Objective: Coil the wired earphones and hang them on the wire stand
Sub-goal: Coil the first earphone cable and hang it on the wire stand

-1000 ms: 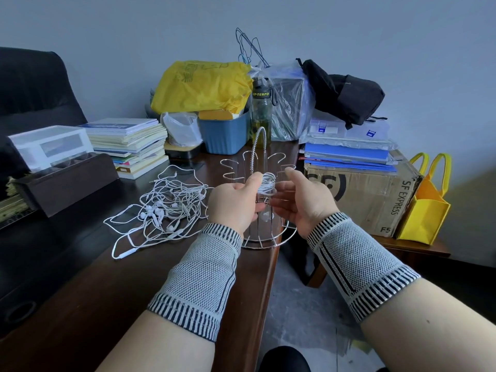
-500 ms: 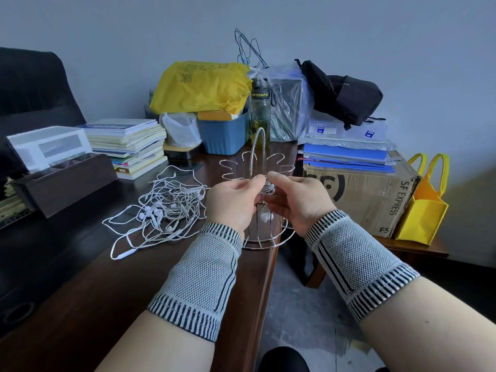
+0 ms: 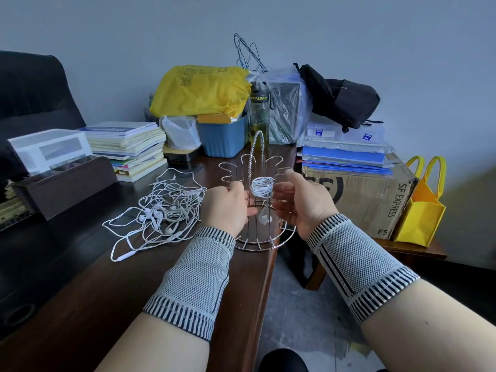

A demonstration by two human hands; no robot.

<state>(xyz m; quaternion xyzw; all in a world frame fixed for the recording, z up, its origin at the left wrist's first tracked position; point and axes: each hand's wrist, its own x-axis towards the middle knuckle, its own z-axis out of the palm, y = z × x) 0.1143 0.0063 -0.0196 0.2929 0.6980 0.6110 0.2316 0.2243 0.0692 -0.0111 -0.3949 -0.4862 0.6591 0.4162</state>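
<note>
A chrome wire stand (image 3: 268, 244) sits at the desk's right edge, with a spiral loop on top and several hook arms. A small white coil of earphones (image 3: 262, 187) hangs on one front arm, its earbuds (image 3: 264, 218) dangling below. My left hand (image 3: 226, 208) is just left of the coil with its fingers loosely curled and nothing in them. To the right of the coil, my right hand (image 3: 302, 202) has relaxed fingers close to it. A tangled pile of white earphones (image 3: 166, 208) lies on the desk to the left.
The dark wooden desk (image 3: 188, 291) carries stacked books (image 3: 128, 146), a brown organiser (image 3: 64, 183), a blue bin (image 3: 222, 135), a yellow bag (image 3: 201, 89) and a bottle (image 3: 259, 114). Right of the desk stand a cardboard box (image 3: 357, 200) and a yellow tote (image 3: 421, 208).
Both hands were pinching the coil against the stand; they have now drawn apart, leaving the coil hanging on the stand arm.
</note>
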